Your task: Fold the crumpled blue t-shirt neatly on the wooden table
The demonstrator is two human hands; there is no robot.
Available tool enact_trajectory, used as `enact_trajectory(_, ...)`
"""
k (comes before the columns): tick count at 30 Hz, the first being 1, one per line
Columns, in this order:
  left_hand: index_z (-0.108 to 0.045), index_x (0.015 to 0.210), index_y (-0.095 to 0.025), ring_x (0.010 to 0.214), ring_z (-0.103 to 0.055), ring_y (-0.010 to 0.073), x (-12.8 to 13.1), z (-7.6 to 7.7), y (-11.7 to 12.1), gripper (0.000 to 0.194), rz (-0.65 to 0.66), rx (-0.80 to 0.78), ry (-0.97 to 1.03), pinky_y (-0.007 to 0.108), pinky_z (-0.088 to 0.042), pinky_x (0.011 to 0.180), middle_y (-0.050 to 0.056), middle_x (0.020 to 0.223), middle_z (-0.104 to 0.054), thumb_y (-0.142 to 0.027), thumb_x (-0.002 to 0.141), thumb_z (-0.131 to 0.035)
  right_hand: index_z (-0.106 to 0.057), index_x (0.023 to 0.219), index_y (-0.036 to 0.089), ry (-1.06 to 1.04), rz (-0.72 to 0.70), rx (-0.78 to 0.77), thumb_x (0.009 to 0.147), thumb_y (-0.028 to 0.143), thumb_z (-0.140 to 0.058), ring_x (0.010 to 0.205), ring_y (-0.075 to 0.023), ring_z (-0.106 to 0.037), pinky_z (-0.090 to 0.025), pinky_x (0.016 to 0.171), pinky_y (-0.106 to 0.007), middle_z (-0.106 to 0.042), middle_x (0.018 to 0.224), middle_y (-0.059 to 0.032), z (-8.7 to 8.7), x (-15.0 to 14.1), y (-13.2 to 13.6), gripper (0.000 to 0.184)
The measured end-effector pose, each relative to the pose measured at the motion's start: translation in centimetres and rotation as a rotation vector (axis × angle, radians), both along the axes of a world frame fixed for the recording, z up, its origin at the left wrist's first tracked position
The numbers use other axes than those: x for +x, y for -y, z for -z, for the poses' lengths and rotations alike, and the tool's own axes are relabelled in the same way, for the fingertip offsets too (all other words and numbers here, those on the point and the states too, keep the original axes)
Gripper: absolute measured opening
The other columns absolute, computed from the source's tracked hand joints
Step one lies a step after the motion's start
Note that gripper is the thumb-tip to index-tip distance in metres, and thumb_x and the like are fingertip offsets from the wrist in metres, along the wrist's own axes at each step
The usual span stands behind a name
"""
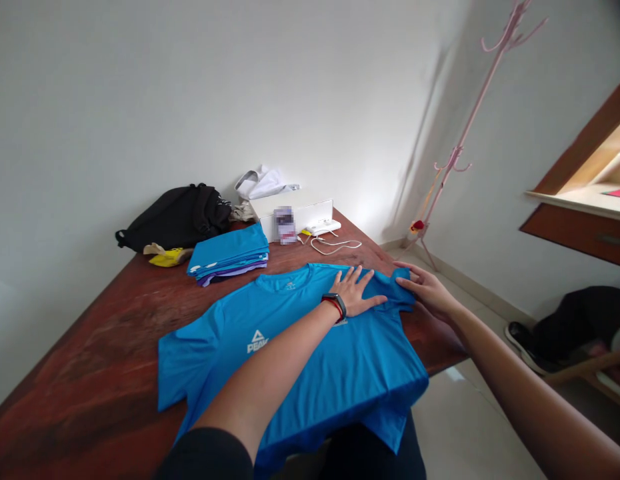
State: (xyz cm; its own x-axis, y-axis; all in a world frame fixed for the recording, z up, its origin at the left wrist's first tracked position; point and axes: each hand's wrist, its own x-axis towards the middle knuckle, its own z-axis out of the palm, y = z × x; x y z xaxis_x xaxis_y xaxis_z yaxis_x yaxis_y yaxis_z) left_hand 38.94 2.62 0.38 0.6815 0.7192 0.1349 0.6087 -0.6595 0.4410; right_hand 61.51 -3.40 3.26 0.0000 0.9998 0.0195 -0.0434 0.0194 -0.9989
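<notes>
Head view: blue T-shirt (360, 360) spread on the table (80, 360), lower centre.
My left hand (355, 293): open, fingers splayed flat on the blue T-shirt, centre.
My right hand (434, 292): pinching the sleeve (397, 302), centre right.
Sleeve: I should press lightly and draw it outward evenly.

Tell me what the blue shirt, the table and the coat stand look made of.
Blue shirt: probably thin synthetic knit; smooth, soft sheen, fine wrinkles.
Table: likely wood, lightly polished; reddish-brown with darker streaks.
Coat stand: painted metal or plastic, unclear which; slim, evenly pink pole.
</notes>
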Motion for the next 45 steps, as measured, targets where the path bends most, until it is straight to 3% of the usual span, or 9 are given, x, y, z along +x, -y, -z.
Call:
enact_trajectory(5, -0.041, 0.149, -0.023, 0.148, -0.028, 0.0315, -0.1, -0.1, -0.8, 0.074, -0.077, -0.209, 0.517, 0.053, -0.015, 0.122, 0.01, 0.159, -0.037, -0.068, 0.091, -0.048, -0.063, 0.129, 0.02, 0.0, 0.049, -0.031, 0.072, 0.039, -0.084, 0.048, -0.0113, -0.057, -0.045, 0.04, -0.02, -0.071, 0.074, -0.0024, -1.8, -1.5, -1.0, 0.064)
enact_trajectory(8, -0.058, 0.131, -0.02, 0.135, -0.049, 0.0257, -0.6, -0.4, -1.9, 0.057, -0.155, -0.276, 0.739, 0.042, -0.033, 0.116, 0.01, 0.142, -0.058, -0.06, 0.099, -0.033, -0.064, 0.125, 0.019, 0.036, 0.017, -0.059, 0.074, 0.038, -0.083, 0.04, -0.0068, -0.047, -0.036, 0.034, -0.016, -0.065, 0.062, 0.0022, -3.1, -3.4, -1.8, 0.058)
enact_trajectory(12, -0.065, 0.093, -0.019, 0.094, -0.07, 0.0222, -1.4, -0.4, -3.1, 0.071, -0.268, -0.371, 0.856, 0.039, -0.055, 0.088, 0.011, 0.098, -0.072, -0.06, 0.101, -0.008, -0.066, 0.119, 0.021, 0.083, -0.057, -0.08, 0.073, 0.031, -0.084, 0.045, -0.0087, -0.056, -0.046, 0.039, -0.016, -0.066, 0.064, 0.0027, -4.0, -6.2, -2.7, 0.05)
enact_trajectory(17, -0.058, 0.071, -0.02, 0.064, -0.065, 0.0171, -1.8, -0.1, -3.4, 0.061, -0.309, -0.468, 0.919, 0.031, -0.054, 0.061, 0.004, 0.067, -0.065, -0.066, 0.099, -0.027, -0.067, 0.113, 0.022, 0.129, -0.118, -0.137, 0.071, 0.025, -0.085, 0.058, -0.0184, -0.071, -0.053, 0.041, -0.019, -0.073, 0.075, -0.0024, -3.6, -9.0, -3.5, 0.045)
enact_trajectory(21, -0.062, 0.09, -0.021, 0.069, -0.066, 0.0161, -1.7, -0.1, -3.3, 0.046, -0.325, -0.477, 0.957, 0.026, -0.05, 0.057, 0.002, 0.076, -0.068, -0.06, 0.098, -0.041, -0.068, 0.109, 0.021, 0.048, -0.137, -0.204, 0.074, 0.025, -0.084, 0.069, -0.0228, -0.075, -0.062, 0.052, -0.027, -0.076, 0.088, -0.007, -2.9, -10.2, -3.2, 0.038)
enact_trajectory(26, -0.06, 0.094, -0.02, 0.084, -0.068, 0.0173, -1.4, 0.1, -3.6, 0.026, -0.307, -0.424, 0.98, 0.028, -0.053, 0.073, 0.004, 0.087, -0.071, -0.045, 0.093, -0.06, -0.069, 0.107, 0.02, -0.039, -0.092, -0.166, 0.08, 0.028, -0.078, 0.079, -0.0228, -0.075, -0.064, 0.056, -0.028, -0.073, 0.113, -0.0117, -2.3, -10.5, -2.4, 0.029)
enact_trajectory(34, -0.06, 0.103, -0.017, 0.081, -0.067, 0.0156, -1.3, 0.8, -3.9, 0.029, -0.26, -0.346, 0.952, 0.027, -0.054, 0.073, 0.006, 0.096, -0.07, -0.02, 0.078, -0.076, -0.066, 0.097, 0.017, 0.05, 0.222, -0.04, 0.085, 0.021, -0.064, 0.063, -0.0142, -0.07, -0.057, 0.053, -0.023, -0.075, 0.09, -0.0086, -1.6, -6.8, -5.9, 0.013)
enact_trajectory(39, -0.06, 0.099, -0.017, 0.085, -0.067, 0.0152, -1.3, 0.8, -3.7, 0.021, -0.244, -0.268, 0.914, 0.026, -0.054, 0.073, 0.008, 0.102, -0.07, -0.013, 0.08, -0.069, -0.066, 0.092, 0.016, 0.212, 0.272, 0.054, 0.082, 0.024, -0.065, 0.059, -0.0144, -0.066, -0.052, 0.053, -0.024, -0.073, 0.079, -0.0064, 0.8, -6.1, -8.3, 0.013)
enact_trajectory(45, -0.064, 0.101, -0.018, 0.062, -0.061, 0.009, -1.5, 0.5, -3.4, 0.019, -0.229, -0.172, 0.79, 0.024, -0.052, 0.064, 0.005, 0.105, -0.07, -0.019, 0.083, -0.07, -0.071, 0.088, 0.02, 0.386, 0.271, 0.227, 0.081, 0.032, -0.066, 0.064, -0.0171, -0.062, -0.051, 0.062, -0.027, -0.07, 0.072, -0.0029, 2.2, -6.3, -7.8, 0.015)
